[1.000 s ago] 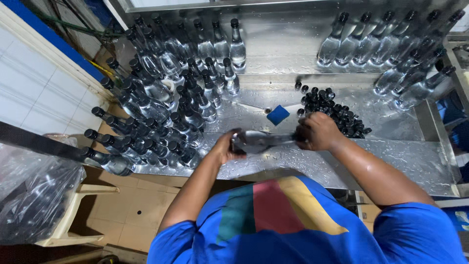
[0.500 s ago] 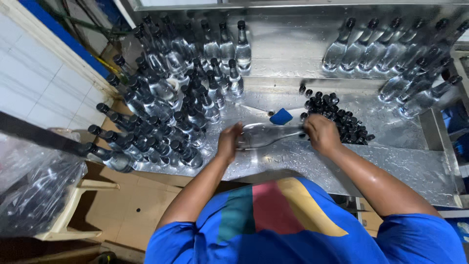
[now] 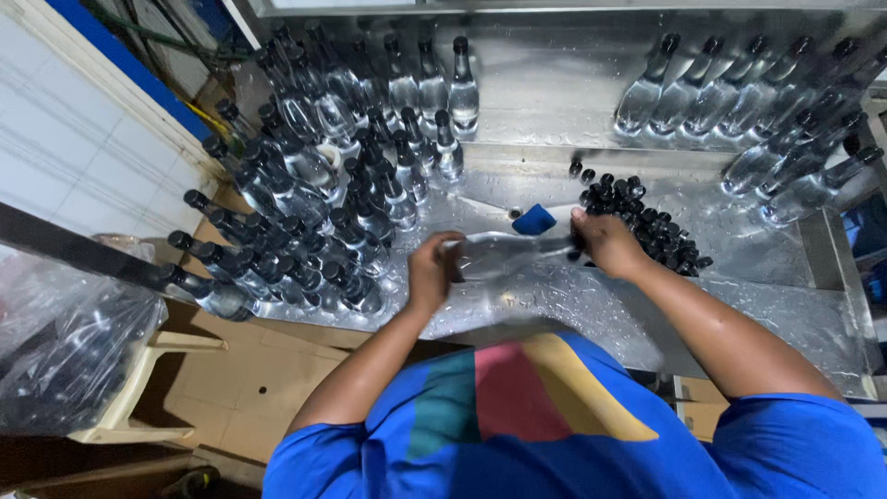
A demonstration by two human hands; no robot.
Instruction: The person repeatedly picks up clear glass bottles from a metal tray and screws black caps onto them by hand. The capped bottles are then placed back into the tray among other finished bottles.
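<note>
Clear bottle (image 3: 499,256) lies sideways, left hand (image 3: 431,273) fingers grasping its base, right hand (image 3: 605,242) fingers its neck

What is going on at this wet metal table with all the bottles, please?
A person holds one clear bottle sideways over the metal table. The left hand grips its base, and the right hand is at its neck, beside a pile of black caps. Capped bottles crowd the left side, and more bottles lie in a row at the upper right. A small blue object sits near the caps.
</note>
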